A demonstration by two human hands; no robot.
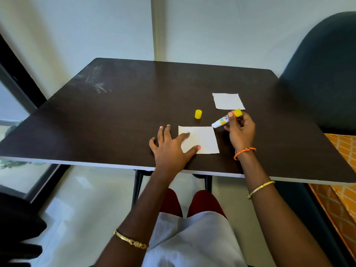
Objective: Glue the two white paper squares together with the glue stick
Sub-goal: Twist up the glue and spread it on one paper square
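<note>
The glue stick (225, 119) is pinched in the right hand (240, 130), thumb and fingers curled round its upper half near the yellow base, the uncapped white tip angled down and to the left. The tip is held just beside the far right corner of the near paper (202, 139); whether it touches the paper cannot be told. A label in white, blue and orange is wrapped round the barrel, with dark lettering that is too small and tilted to be read.

Left of the grip, the left hand (171, 145) is laid flat with fingers spread, the thumb and forefinger pressed on the near paper's left part, the other fingers on the table (115, 112). The yellow cap (198, 114) is stood upright on the table just left of the stick, beyond the near paper and apart from it. The far paper (228, 101) lies flat just beyond the right hand, its near right corner partly hidden by the stick's yellow end. The two papers are well apart.

An orange braided band (244, 152) is worn at the right wrist, and a gold bangle (260, 189) lower on the same forearm; another gold bangle (130, 240) is worn on the left arm.

The table is dark brown with a pale edge, and pale scuff marks are seen at its far left. Behind it stands a pale wall (96, 26). A dark chair back (327, 64) is seen to the right, with orange patterned cloth (341, 170) below it.
</note>
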